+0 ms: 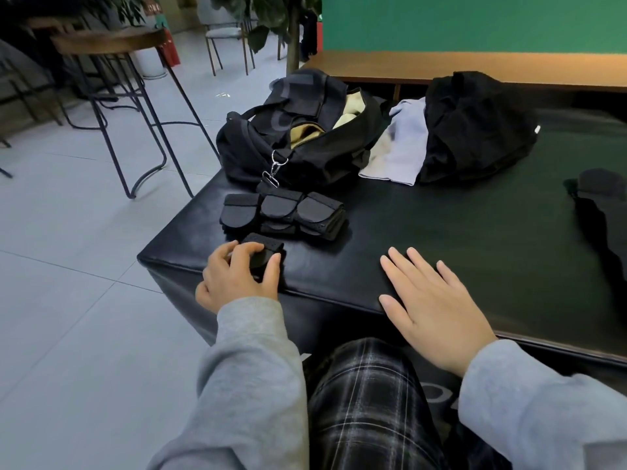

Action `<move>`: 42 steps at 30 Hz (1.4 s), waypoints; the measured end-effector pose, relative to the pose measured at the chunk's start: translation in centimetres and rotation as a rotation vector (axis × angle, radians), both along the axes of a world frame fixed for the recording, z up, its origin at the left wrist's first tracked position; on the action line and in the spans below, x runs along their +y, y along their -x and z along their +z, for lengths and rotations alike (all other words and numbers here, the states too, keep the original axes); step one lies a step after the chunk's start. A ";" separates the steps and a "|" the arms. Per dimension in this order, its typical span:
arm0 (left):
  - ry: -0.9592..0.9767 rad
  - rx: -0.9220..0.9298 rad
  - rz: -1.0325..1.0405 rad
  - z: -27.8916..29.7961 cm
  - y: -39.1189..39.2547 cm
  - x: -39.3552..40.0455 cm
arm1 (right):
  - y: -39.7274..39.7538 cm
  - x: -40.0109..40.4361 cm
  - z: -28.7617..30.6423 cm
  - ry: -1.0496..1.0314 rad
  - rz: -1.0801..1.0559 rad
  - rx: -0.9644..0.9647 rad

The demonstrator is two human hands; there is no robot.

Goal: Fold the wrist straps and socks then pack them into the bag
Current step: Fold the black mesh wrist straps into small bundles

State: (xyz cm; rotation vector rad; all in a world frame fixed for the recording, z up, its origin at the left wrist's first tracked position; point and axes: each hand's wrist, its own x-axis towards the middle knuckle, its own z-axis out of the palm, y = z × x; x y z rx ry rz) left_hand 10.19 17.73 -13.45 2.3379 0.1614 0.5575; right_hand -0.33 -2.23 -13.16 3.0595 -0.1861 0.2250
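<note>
No text can be read with certainty. The black bag [298, 130] bears large dark tone-on-tone lettering on its flap, of which only one curved stroke, perhaps a "C", shows. A reddish sign [154, 8] at the top left carries pale letters too blurred to read. Pale curved marks on the dark surface [437, 395] beside the person's knee cannot be made out either.

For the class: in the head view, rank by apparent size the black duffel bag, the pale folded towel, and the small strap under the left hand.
1. black duffel bag
2. pale towel
3. small strap, partly covered by the left hand; being nearer the camera inflates it, yet it looks smallest.
</note>
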 end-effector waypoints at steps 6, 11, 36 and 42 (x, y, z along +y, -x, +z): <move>0.026 0.067 0.102 0.9 -1.5 1.2 | 0.2 0.1 0.0 -0.038 -0.009 0.018; 0.004 0.124 0.104 1.2 -3.0 1.5 | 0.2 0.2 0.0 -0.044 0.004 0.022; -0.226 0.079 -0.531 0.3 5.2 -7.3 | 2.6 0.8 0.8 -0.253 -0.090 0.030; -0.358 0.101 -0.700 0.7 9.1 -12.2 | 5.0 -3.3 1.7 -0.467 -0.343 -0.181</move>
